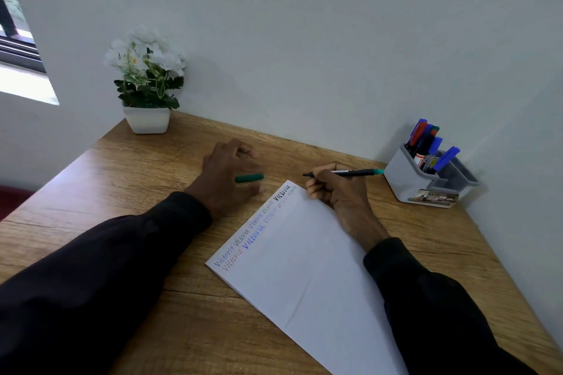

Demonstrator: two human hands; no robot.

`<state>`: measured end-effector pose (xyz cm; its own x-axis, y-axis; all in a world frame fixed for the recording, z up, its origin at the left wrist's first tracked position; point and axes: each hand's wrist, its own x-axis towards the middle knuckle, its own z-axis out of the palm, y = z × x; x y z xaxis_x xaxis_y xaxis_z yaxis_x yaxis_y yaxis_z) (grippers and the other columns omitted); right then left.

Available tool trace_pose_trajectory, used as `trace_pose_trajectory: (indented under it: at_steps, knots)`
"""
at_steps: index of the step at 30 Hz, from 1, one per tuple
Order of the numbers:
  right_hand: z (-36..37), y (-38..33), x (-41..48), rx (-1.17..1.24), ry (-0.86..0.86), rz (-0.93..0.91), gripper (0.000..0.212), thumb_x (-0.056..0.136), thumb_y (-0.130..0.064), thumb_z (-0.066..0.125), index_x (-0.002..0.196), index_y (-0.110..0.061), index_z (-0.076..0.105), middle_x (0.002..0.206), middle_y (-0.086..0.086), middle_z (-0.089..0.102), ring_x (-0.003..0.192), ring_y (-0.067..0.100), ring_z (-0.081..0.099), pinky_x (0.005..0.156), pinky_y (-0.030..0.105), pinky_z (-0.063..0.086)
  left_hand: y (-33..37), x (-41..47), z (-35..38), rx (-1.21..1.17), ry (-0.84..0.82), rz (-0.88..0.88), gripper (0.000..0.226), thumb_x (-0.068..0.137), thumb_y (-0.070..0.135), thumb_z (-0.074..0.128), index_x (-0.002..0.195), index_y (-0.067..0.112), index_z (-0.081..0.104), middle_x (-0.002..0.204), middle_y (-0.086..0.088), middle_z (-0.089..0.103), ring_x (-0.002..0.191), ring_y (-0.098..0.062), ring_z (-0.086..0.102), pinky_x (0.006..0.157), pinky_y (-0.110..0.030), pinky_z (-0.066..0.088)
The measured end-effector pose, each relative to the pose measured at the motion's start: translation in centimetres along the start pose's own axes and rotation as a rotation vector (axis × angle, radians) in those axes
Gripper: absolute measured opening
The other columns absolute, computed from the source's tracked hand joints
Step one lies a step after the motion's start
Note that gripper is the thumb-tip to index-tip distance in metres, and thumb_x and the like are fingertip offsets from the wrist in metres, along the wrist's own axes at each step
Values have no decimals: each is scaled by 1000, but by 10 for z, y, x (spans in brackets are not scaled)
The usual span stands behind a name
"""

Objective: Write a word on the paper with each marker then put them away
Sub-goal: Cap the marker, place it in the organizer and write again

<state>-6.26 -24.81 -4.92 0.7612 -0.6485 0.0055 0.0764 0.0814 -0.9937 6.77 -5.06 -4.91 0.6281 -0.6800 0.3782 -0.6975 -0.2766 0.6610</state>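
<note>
The right hand (332,192) grips the uncapped marker (356,173) just beyond the corner of the paper (304,268), probably ready to write. The cap (249,177) is at the left hand (222,167); whether its fingers hold it, I cannot tell.

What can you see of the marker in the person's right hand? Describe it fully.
The marker is slim: black plastic-looking barrel, white printed band, teal rear end. Uncapped, its dark tip points left past the paper's far corner, over the wooden table. It lies nearly level in the picture, its front half gripped by the right hand. Whether the tip touches the table is unclear.
</note>
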Motion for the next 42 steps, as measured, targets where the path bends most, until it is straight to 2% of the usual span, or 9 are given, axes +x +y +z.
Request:
trace_pose_trajectory:
  at_steps: [2, 7, 11, 15, 19, 22, 25, 37, 42]
  knots:
    - [0, -1, 1, 56, -19, 36, 6, 93, 6, 64, 89, 3, 68, 72, 19, 71, 59, 23, 68, 55, 25, 57, 3, -1, -6, -10, 56, -65, 40, 69, 27, 86, 93, 36, 55, 107, 10, 46, 111, -13, 40, 100, -36, 33]
    - [-2, -13, 4, 216, -120, 132, 33, 101, -10, 44, 102, 12, 69, 85, 24, 74, 70, 26, 73, 63, 27, 61, -6, 2, -6, 123, -26, -113, 24, 75, 32, 81, 97, 24, 75, 106, 5, 59, 106, -16, 49, 94, -41, 44]
    - [1, -26, 2, 179, -111, 51, 28, 102, -6, 43, 90, -1, 67, 76, 19, 72, 61, 23, 70, 50, 26, 55, -6, 0, -9, 56, -17, -121, 17, 76, 22, 81, 92, 24, 77, 97, 5, 66, 95, -11, 57, 87, -39, 52]
    - [-2, -38, -12, 55, -145, -75, 12, 97, 3, 60, 89, -3, 67, 85, 24, 73, 65, 25, 70, 55, 26, 55, 1, -7, -19, -77, 11, -164, 19, 83, 18, 75, 102, 17, 75, 97, 6, 71, 83, 2, 60, 74, -15, 48]
    - [-14, -49, -36, 105, -193, -97, 18, 94, 1, 65, 107, 11, 70, 104, 34, 74, 82, 34, 77, 71, 29, 63, 16, -18, -28, -296, 116, -212, 10, 86, 17, 71, 95, 15, 75, 69, 10, 72, 59, 1, 64, 53, -5, 44]
    - [-20, -51, -59, 95, -167, -130, 17, 96, 0, 62, 105, 10, 71, 103, 34, 74, 83, 39, 78, 71, 31, 64, 27, -27, -32, -391, 140, -180, 10, 85, 15, 72, 94, 15, 76, 70, 8, 73, 64, -10, 69, 58, -5, 47]
    - [-20, -51, -81, 37, -117, -225, 7, 93, 4, 67, 94, 3, 74, 94, 32, 76, 78, 40, 77, 69, 36, 65, 36, -38, -36, -504, 144, -142, 16, 81, 7, 74, 92, 19, 76, 74, 1, 75, 68, -10, 70, 64, -11, 52]
    - [-10, -61, -125, -21, -136, -397, 10, 88, -2, 75, 96, 3, 78, 89, 28, 77, 78, 47, 76, 72, 44, 65, 76, -68, -52, -631, 130, -54, 22, 75, -3, 76, 94, 9, 77, 89, -4, 77, 78, -8, 71, 67, -11, 52]
    - [-10, -64, -131, -102, -146, -409, 11, 92, 2, 72, 102, 6, 75, 90, 23, 79, 80, 44, 77, 73, 48, 65, 81, -71, -54, -585, 65, -68, 25, 75, 5, 79, 97, 15, 78, 93, -4, 77, 89, -24, 70, 78, -27, 58]
